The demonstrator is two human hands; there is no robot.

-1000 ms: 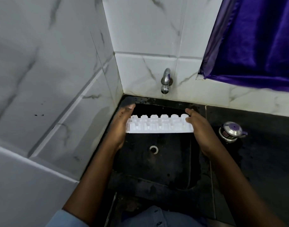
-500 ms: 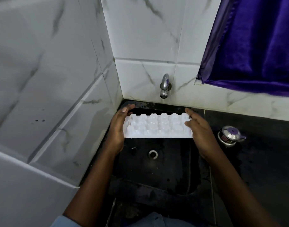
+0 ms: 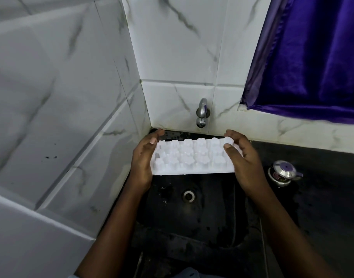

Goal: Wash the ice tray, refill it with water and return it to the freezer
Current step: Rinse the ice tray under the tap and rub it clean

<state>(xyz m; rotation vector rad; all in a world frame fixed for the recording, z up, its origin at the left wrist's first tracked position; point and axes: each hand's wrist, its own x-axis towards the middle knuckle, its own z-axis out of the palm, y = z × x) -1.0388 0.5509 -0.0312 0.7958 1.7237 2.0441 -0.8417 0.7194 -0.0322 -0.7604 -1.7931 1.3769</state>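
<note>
Flanking one ice tray [image 3: 192, 159], left hand [image 3: 141, 163] and right hand [image 3: 246, 163] grip its ends.

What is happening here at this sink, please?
A person holds a white ice tray over the black sink, just below the tap: the left hand grips its left end, the right hand its right end. The tray seems turned bottom up. No running water is visible. A small steel pot stands on the counter to the right.

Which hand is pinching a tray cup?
The right hand: thumb and forefinger pinch a far corner cup of the ice tray. The left hand only holds the other end.
</note>
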